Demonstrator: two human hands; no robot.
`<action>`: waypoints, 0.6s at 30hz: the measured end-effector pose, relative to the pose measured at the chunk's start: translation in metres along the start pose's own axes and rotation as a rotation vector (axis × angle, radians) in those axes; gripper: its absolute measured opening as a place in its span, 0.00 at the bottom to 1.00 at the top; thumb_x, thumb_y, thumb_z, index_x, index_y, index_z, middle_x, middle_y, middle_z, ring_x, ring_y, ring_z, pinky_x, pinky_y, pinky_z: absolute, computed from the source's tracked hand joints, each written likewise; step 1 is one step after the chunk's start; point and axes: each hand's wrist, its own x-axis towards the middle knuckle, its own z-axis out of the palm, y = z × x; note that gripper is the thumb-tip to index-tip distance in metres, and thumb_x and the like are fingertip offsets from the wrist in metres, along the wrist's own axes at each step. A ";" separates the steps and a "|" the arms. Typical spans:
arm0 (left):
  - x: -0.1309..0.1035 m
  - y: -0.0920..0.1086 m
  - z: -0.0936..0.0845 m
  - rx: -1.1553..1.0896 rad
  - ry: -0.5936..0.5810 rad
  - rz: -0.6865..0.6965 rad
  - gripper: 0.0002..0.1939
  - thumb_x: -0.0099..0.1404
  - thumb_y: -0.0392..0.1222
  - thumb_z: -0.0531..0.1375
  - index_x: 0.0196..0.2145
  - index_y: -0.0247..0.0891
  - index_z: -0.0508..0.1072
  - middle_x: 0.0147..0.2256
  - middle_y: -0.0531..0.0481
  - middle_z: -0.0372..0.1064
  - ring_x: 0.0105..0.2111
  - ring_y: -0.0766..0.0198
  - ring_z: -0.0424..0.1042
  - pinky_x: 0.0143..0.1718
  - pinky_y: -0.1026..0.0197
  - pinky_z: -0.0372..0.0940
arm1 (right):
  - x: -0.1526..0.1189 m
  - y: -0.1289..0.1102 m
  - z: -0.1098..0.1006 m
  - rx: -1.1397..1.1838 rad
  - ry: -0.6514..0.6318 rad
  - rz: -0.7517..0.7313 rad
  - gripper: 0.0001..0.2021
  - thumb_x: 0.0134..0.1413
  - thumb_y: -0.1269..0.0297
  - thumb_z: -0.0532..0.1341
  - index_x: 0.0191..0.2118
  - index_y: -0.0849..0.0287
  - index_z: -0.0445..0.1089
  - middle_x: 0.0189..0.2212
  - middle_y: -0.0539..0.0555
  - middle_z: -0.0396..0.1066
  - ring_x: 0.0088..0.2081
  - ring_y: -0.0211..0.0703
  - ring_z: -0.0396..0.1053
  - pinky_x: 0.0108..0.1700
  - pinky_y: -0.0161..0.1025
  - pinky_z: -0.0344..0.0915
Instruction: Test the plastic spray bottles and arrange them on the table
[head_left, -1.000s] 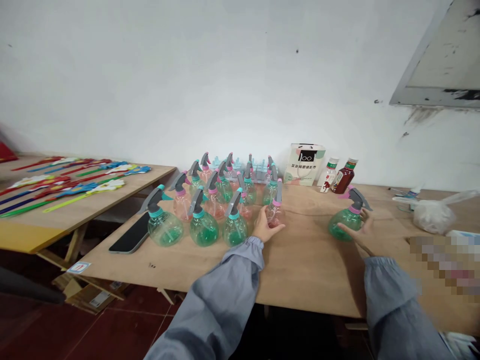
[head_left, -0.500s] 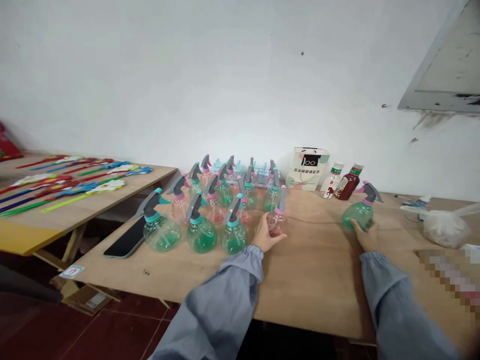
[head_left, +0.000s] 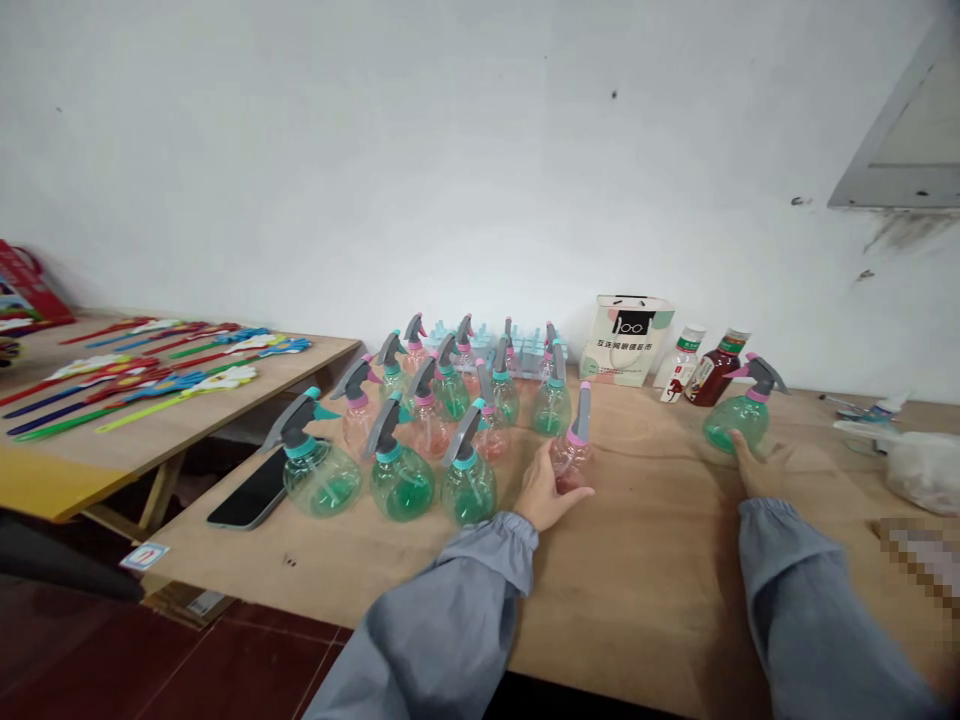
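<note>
My left hand is curled round the lower left side of a clear pink spray bottle, which stands upright on the wooden table. Its thumb extends across the front. Farther right, my right hand has its thumb at the base of a green spray bottle with a pink collar; its fingers are spread away from the bottle. Left of my left hand, several green and pink spray bottles stand in rows, among them a green one with a teal collar.
A black phone lies at the table's left. Behind are a pale blue rack, a paper bag and two labelled bottles. A plastic bag lies at right. Colourful hand-shaped sticks cover another table.
The view has shifted, moving most objects slightly right in the picture. My right hand's fingers have spread away from the green bottle. The pink bottle at my left hand sits slightly farther from its neighbours.
</note>
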 end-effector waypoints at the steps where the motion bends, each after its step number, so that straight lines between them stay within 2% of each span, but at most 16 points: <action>1: -0.001 0.003 0.003 0.005 -0.003 -0.003 0.51 0.49 0.52 0.71 0.63 0.38 0.50 0.61 0.33 0.56 0.62 0.41 0.58 0.62 0.38 0.52 | -0.010 -0.006 -0.001 0.066 0.050 0.063 0.50 0.48 0.36 0.58 0.65 0.67 0.41 0.67 0.78 0.41 0.70 0.62 0.39 0.68 0.45 0.43; 2: -0.003 0.006 0.006 0.011 -0.006 -0.005 0.50 0.50 0.51 0.70 0.63 0.37 0.49 0.61 0.32 0.56 0.62 0.41 0.57 0.63 0.38 0.52 | -0.021 -0.012 0.000 0.145 0.088 0.064 0.50 0.48 0.36 0.57 0.66 0.68 0.41 0.68 0.78 0.38 0.70 0.62 0.37 0.69 0.46 0.39; 4: -0.007 0.011 0.012 0.025 -0.007 -0.003 0.49 0.52 0.51 0.69 0.63 0.35 0.48 0.60 0.32 0.56 0.62 0.42 0.57 0.62 0.38 0.52 | -0.045 -0.023 0.005 0.221 0.102 -0.035 0.49 0.49 0.35 0.55 0.66 0.68 0.42 0.68 0.76 0.40 0.70 0.59 0.38 0.69 0.47 0.37; 6: -0.012 0.016 0.018 0.051 -0.012 0.010 0.48 0.53 0.50 0.68 0.63 0.34 0.48 0.60 0.31 0.57 0.62 0.42 0.58 0.62 0.38 0.53 | -0.071 -0.033 0.016 0.258 0.089 -0.147 0.47 0.49 0.34 0.53 0.65 0.64 0.45 0.67 0.72 0.44 0.70 0.56 0.42 0.69 0.49 0.40; 8: -0.017 0.021 0.022 0.085 -0.030 0.031 0.47 0.55 0.48 0.66 0.63 0.34 0.46 0.59 0.31 0.57 0.61 0.43 0.58 0.62 0.39 0.53 | -0.098 -0.045 0.029 0.322 0.025 -0.255 0.44 0.50 0.33 0.51 0.64 0.60 0.48 0.67 0.67 0.48 0.69 0.55 0.46 0.68 0.52 0.44; 9: -0.019 0.023 0.023 0.101 -0.042 0.041 0.46 0.55 0.47 0.65 0.64 0.34 0.46 0.59 0.32 0.57 0.61 0.43 0.59 0.61 0.39 0.54 | -0.111 -0.052 0.034 0.371 -0.052 -0.322 0.41 0.52 0.34 0.52 0.64 0.57 0.50 0.66 0.64 0.51 0.67 0.56 0.50 0.67 0.55 0.47; 11: -0.023 0.027 0.024 0.127 -0.066 0.058 0.45 0.56 0.45 0.64 0.64 0.35 0.45 0.59 0.32 0.58 0.61 0.43 0.59 0.61 0.39 0.55 | -0.135 -0.069 0.043 0.544 -0.346 -0.491 0.38 0.53 0.40 0.57 0.64 0.55 0.50 0.66 0.63 0.51 0.67 0.57 0.52 0.66 0.59 0.49; 12: -0.025 0.029 0.025 0.140 -0.074 0.064 0.45 0.56 0.45 0.64 0.64 0.35 0.46 0.59 0.32 0.58 0.61 0.43 0.59 0.60 0.38 0.55 | -0.145 -0.079 0.045 0.597 -0.454 -0.534 0.38 0.52 0.43 0.60 0.65 0.53 0.50 0.66 0.62 0.52 0.66 0.57 0.52 0.66 0.59 0.49; 14: -0.030 0.033 0.027 0.178 -0.086 0.066 0.44 0.56 0.47 0.65 0.63 0.37 0.47 0.59 0.33 0.59 0.60 0.42 0.60 0.60 0.37 0.55 | -0.160 -0.101 0.044 0.648 -0.555 -0.528 0.37 0.52 0.49 0.64 0.65 0.49 0.51 0.66 0.60 0.53 0.66 0.54 0.53 0.66 0.57 0.51; 18: -0.040 0.037 0.036 0.248 -0.086 0.050 0.48 0.48 0.56 0.70 0.60 0.39 0.53 0.54 0.37 0.63 0.56 0.40 0.63 0.57 0.36 0.56 | -0.168 -0.132 0.036 0.605 -0.561 -0.352 0.29 0.52 0.55 0.65 0.60 0.47 0.60 0.60 0.57 0.64 0.59 0.50 0.64 0.59 0.52 0.63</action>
